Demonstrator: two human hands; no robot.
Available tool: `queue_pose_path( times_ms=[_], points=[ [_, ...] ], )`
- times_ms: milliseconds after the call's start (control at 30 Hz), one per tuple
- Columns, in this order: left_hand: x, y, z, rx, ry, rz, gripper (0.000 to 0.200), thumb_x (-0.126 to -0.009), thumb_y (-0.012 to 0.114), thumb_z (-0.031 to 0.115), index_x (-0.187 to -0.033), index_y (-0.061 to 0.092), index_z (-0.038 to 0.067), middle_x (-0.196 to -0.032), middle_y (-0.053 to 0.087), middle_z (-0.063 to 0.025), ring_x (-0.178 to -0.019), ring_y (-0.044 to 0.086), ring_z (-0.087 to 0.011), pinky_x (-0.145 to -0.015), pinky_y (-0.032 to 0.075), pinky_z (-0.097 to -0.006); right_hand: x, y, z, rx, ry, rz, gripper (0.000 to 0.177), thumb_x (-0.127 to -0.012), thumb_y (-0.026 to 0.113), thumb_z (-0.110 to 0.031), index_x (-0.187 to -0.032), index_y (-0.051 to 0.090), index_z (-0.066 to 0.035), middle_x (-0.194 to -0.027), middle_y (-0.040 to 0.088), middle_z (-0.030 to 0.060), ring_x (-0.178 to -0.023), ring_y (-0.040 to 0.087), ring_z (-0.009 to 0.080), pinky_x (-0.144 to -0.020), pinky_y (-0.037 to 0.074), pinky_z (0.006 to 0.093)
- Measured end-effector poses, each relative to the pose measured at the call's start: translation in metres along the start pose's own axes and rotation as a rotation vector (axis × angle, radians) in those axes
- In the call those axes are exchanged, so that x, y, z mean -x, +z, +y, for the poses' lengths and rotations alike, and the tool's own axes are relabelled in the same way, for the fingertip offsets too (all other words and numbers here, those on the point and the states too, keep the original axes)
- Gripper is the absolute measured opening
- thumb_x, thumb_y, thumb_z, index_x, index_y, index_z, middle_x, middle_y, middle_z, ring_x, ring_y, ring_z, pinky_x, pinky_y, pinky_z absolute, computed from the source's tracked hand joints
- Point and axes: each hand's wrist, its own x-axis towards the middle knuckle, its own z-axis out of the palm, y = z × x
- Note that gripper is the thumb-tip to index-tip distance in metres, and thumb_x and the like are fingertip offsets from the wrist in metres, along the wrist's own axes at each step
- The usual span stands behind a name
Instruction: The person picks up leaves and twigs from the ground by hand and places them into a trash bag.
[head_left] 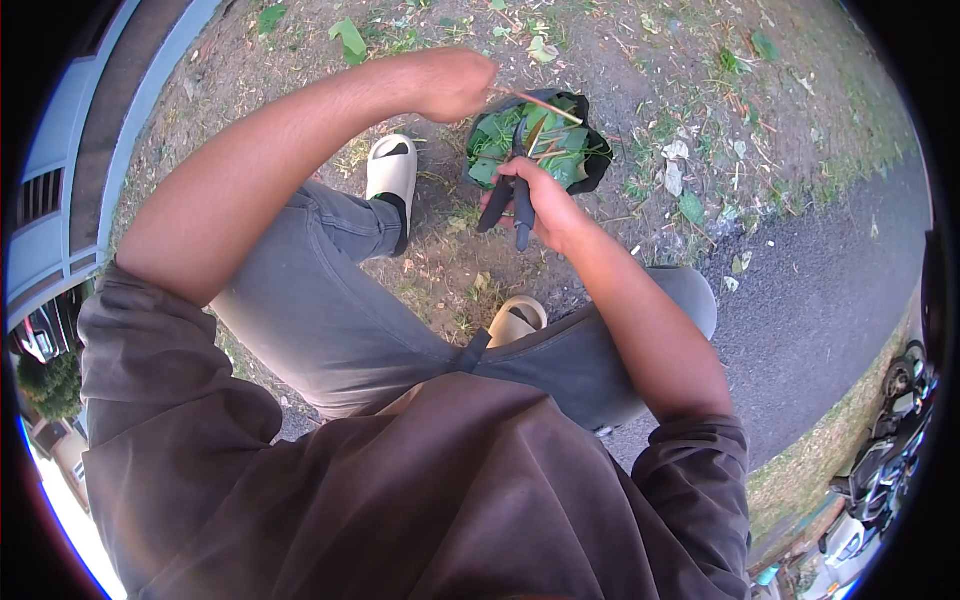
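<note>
My left hand [460, 84] is closed round one end of a thin brown stem [540, 104], which slants down to the right over a dark bag [598, 160]. Green leaves and cut stalks [565, 140] fill the bag. In my right hand [545, 203] is a pair of pruning shears [522, 190] with dark handles. Their blades point up over the leaves, just below the free end of the stem. Whether the blades touch the stem cannot be made out.
My feet in light slides [392, 170] are on bare ground [440, 280] near the bag. Loose leaves [348, 40] lie about. Dark asphalt [800, 300] is at the right, with parked motorcycles [885, 440] beyond. A blue-grey wall [90, 150] stands at the left.
</note>
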Motion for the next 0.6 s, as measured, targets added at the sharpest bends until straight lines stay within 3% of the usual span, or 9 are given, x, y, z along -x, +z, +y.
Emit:
queue_pose_path(
  times_ms=[100, 167, 300, 367, 600],
  points=[
    [-0.001, 0.001, -0.003, 0.033, 0.012, -0.062, 0.022, -0.105, 0.052, 0.017, -0.112, 0.064, 0.0, -0.1, 0.07, -0.0266, -0.1, 0.069, -0.0452, -0.088, 0.052, -0.0553, 0.004, 0.002, -0.004, -0.019, -0.055, -0.083, 0.032, -0.097, 0.06, -0.039, -0.11, 0.062, -0.01, -0.099, 0.075, 0.0122, -0.1, 0.073, 0.0243, -0.093, 0.054, 0.0423],
    [0.003, -0.006, 0.005, 0.045, -0.002, -0.083, 0.022, -0.104, 0.053, 0.017, -0.112, 0.065, 0.0, -0.1, 0.071, -0.0263, -0.1, 0.069, -0.045, -0.088, 0.052, -0.0551, 0.008, 0.004, -0.006, -0.053, -0.089, -0.087, 0.03, -0.098, 0.06, -0.036, -0.11, 0.059, -0.008, -0.092, 0.071, 0.0116, -0.086, 0.072, 0.0225, -0.076, 0.054, 0.0365],
    [0.003, -0.002, 0.009, 0.045, 0.015, -0.14, 0.024, -0.104, 0.054, 0.018, -0.116, 0.069, 0.003, -0.098, 0.072, -0.0247, -0.098, 0.07, -0.0441, -0.086, 0.052, -0.054, 0.007, 0.001, -0.008, -0.067, -0.086, -0.069, 0.03, -0.097, 0.061, -0.036, -0.108, 0.06, -0.008, -0.09, 0.071, 0.0118, -0.085, 0.073, 0.023, -0.076, 0.055, 0.037],
    [0.001, 0.007, 0.005, 0.006, 0.03, -0.161, 0.025, -0.104, 0.054, 0.018, -0.117, 0.069, 0.004, -0.098, 0.073, -0.0244, -0.097, 0.07, -0.0439, -0.086, 0.053, -0.0537, 0.005, -0.002, -0.009, -0.101, -0.052, -0.028, 0.034, -0.095, 0.061, -0.04, -0.107, 0.063, -0.008, -0.097, 0.075, 0.0144, -0.096, 0.074, 0.0271, -0.091, 0.056, 0.0419],
    [-0.001, 0.015, 0.011, 0.124, 0.076, -0.18, 0.024, -0.104, 0.054, 0.017, -0.115, 0.071, 0.003, -0.097, 0.073, -0.0223, -0.097, 0.071, -0.0427, -0.088, 0.054, -0.0534, 0.004, -0.005, -0.01, -0.097, -0.004, -0.002, 0.036, -0.094, 0.063, -0.041, -0.105, 0.064, -0.007, -0.094, 0.074, 0.0149, -0.092, 0.075, 0.0276, -0.087, 0.058, 0.0438]
  ],
)
